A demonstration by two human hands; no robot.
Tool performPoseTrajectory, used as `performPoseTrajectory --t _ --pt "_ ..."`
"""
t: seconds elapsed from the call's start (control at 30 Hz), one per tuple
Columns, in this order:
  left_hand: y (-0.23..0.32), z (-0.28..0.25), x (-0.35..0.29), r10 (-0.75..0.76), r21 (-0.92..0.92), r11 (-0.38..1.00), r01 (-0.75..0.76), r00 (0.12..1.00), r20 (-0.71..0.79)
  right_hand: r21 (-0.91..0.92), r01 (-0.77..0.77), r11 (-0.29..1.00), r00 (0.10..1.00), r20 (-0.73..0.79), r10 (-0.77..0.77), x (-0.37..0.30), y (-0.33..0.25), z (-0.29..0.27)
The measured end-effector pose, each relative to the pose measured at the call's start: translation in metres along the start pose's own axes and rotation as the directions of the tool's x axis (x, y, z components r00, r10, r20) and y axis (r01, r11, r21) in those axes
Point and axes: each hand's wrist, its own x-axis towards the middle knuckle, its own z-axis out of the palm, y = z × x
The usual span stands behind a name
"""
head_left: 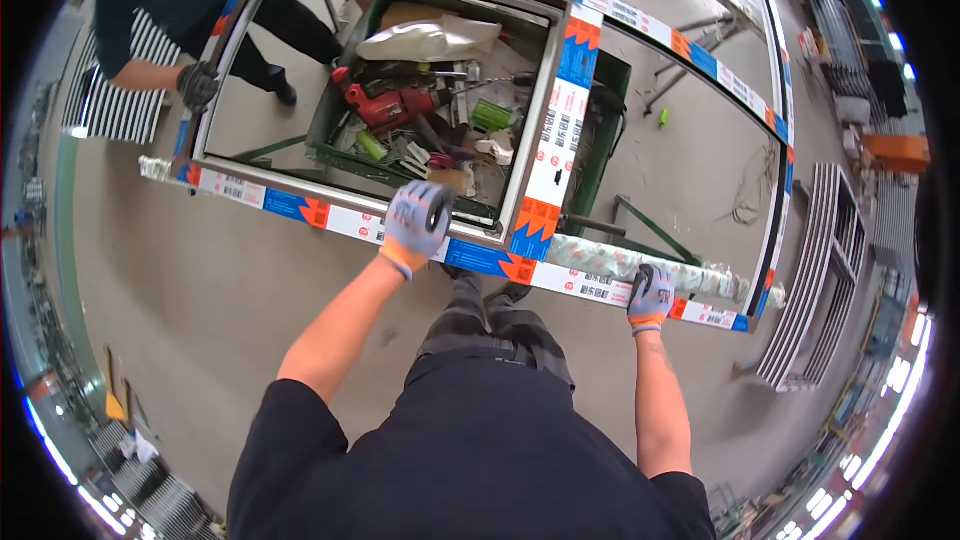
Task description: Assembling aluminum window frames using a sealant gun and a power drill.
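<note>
Gripping the frame's (560, 130) near rail, left hand (417, 222) and right hand (651, 292) were closed around it; frame hung above the toolbox (430, 115), not yet set down.

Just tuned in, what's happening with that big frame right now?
A person grips the near rail of a large white window frame covered in blue and orange protective film, left hand and right hand both in grey gloves. A co-worker's dark-gloved hand holds the far left corner. The frame is held level above a green tool crate containing a red power drill on the concrete floor.
</note>
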Motion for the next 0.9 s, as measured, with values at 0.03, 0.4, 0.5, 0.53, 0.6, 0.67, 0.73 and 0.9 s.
performPoseTrajectory --t 0.03,0.4,0.5,0.53,0.6,0.67,0.73,0.9 --pt "-0.011 0.011 0.013 -0.007 0.0 1.0 0.007 1.0 0.008 0.003 -0.01 1.0 1.0 0.003 0.01 -0.001 0.005 0.004" --pt "-0.067 0.166 0.107 -0.067 0.304 0.907 -0.29 0.615 0.786 -0.046 -0.051 0.998 0.999 0.013 0.052 0.001 0.005 0.007" --pt "-0.068 0.166 0.114 -0.246 0.34 0.939 -0.05 0.595 0.765 -0.045 -0.064 0.997 0.997 0.031 0.066 -0.002 0.011 0.01" --pt "-0.069 0.155 0.115 -0.252 0.349 0.936 -0.05 0.597 0.762 -0.044 -0.087 0.995 0.995 0.038 0.089 0.0 0.01 0.011" --pt "-0.06 0.119 0.124 -0.186 0.178 0.977 0.114 0.864 0.467 -0.053 -0.096 0.994 0.995 0.031 0.098 -0.003 0.014 0.012" --pt "-0.04 0.062 0.126 -0.111 -0.235 0.957 0.168 0.966 0.235 -0.064 -0.106 0.992 0.994 0.028 0.108 -0.008 0.019 0.011" --pt "-0.008 0.011 0.116 -0.195 -0.587 0.77 0.248 0.969 0.154 -0.056 -0.065 0.996 0.998 0.002 0.065 -0.006 0.02 0.011" --pt "0.058 -0.043 0.078 -0.159 -0.862 0.446 0.24 0.969 0.188 -0.06 -0.051 0.997 0.998 0.022 0.052 -0.005 0.019 0.008"
